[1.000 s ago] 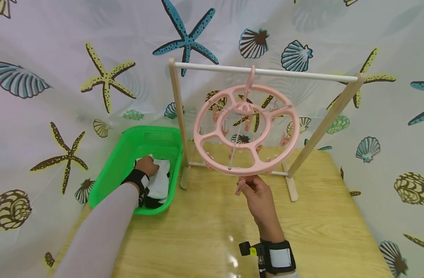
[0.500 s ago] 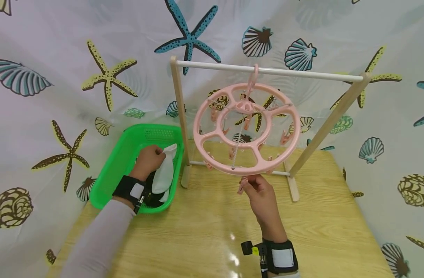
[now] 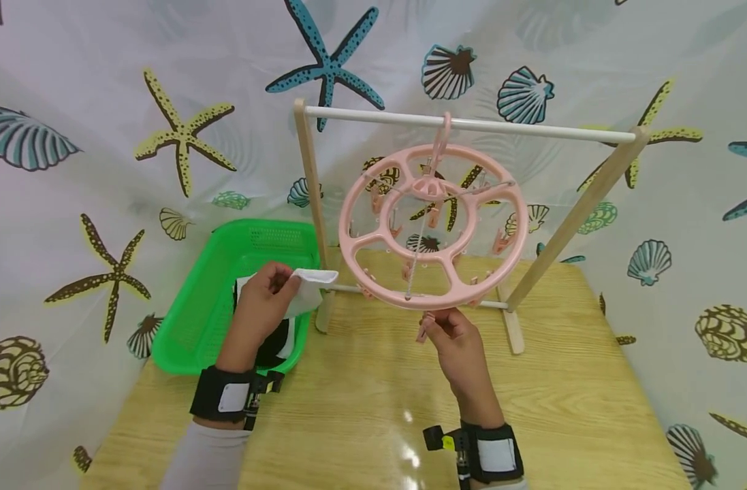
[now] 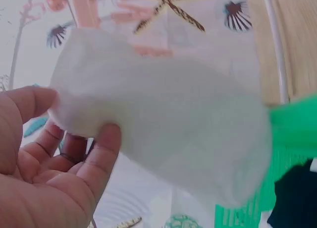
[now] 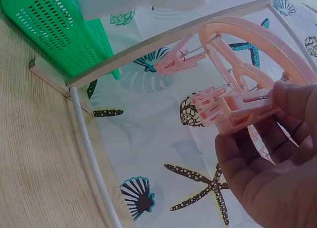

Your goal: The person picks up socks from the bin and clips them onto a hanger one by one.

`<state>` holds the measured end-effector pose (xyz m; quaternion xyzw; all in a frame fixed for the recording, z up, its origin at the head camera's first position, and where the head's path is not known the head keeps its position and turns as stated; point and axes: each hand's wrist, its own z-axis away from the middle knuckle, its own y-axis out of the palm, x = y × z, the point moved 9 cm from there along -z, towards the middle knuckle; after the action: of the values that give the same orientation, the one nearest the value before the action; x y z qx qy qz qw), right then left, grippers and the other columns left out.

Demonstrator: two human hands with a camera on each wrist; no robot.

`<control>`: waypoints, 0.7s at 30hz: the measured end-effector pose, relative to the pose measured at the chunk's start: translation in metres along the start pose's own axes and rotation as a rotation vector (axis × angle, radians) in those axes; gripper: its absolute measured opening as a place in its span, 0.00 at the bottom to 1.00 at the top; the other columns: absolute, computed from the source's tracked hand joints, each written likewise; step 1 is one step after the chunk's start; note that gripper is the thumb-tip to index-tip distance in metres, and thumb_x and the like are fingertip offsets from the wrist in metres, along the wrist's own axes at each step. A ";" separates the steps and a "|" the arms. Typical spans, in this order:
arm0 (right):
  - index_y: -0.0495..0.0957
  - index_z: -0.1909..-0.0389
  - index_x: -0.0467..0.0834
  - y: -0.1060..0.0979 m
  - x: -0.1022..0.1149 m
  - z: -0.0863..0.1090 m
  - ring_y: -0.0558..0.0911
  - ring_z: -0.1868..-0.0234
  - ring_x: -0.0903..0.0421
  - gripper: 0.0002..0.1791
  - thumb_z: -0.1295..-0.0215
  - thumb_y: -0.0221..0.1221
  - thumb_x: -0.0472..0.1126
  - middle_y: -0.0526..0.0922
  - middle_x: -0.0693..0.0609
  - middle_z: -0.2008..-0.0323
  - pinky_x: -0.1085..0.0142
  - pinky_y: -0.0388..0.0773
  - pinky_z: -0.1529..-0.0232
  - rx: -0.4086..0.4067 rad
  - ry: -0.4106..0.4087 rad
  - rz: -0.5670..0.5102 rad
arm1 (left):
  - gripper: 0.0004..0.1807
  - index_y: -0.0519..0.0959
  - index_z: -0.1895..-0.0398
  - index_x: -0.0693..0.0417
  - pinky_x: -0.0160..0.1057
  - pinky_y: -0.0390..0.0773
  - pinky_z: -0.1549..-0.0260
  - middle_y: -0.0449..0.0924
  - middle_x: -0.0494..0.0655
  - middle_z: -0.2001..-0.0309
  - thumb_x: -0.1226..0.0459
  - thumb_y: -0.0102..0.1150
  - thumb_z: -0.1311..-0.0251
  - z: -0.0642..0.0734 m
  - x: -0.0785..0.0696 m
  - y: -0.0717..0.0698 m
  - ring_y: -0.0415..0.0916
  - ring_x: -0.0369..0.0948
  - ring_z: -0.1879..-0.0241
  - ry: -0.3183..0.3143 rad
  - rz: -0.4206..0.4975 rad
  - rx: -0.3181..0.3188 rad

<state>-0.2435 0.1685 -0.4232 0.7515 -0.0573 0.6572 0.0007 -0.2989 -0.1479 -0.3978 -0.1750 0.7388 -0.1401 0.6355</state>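
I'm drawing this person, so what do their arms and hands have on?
The left hand and right hand are bare. Each arm has a wide black wristband with a whitish patch, a small black camera and a pale sleeve.

Facing me: pale sheet [image 3: 226, 41] as backdrop, starfish [image 3: 182, 133] and shell prints [image 3: 524, 95]; plastic or fabric, can't tell. Below, I've got a yellowish wood-grain counter [image 3: 348, 422], glare spots [image 3: 412, 456] at my side.
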 end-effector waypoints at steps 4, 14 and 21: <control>0.77 0.58 0.34 0.002 0.000 0.000 0.80 0.66 0.52 0.05 0.29 0.58 0.32 0.78 0.44 0.67 0.63 0.76 0.55 0.001 -0.010 -0.018 | 0.13 0.79 0.54 0.56 0.44 0.73 0.66 0.80 0.51 0.62 0.56 0.59 0.30 0.013 -0.012 0.010 0.75 0.45 0.65 0.029 0.018 0.008; 0.78 0.57 0.35 0.004 0.001 0.003 0.80 0.66 0.50 0.04 0.29 0.57 0.32 0.78 0.41 0.66 0.60 0.76 0.53 0.017 -0.018 -0.034 | 0.12 0.84 0.53 0.57 0.47 0.80 0.53 0.84 0.48 0.59 0.63 0.67 0.37 0.032 -0.019 0.060 0.81 0.44 0.57 0.077 0.011 0.142; 0.78 0.55 0.35 0.003 0.003 0.004 0.80 0.66 0.50 0.06 0.29 0.58 0.34 0.78 0.39 0.65 0.62 0.77 0.57 0.023 -0.030 -0.027 | 0.09 0.83 0.58 0.57 0.45 0.81 0.56 0.81 0.47 0.60 0.66 0.69 0.40 0.038 -0.023 0.080 0.79 0.42 0.59 0.095 0.049 0.169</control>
<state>-0.2392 0.1645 -0.4206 0.7620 -0.0397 0.6463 0.0004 -0.2645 -0.0652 -0.4171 -0.0957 0.7578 -0.1943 0.6155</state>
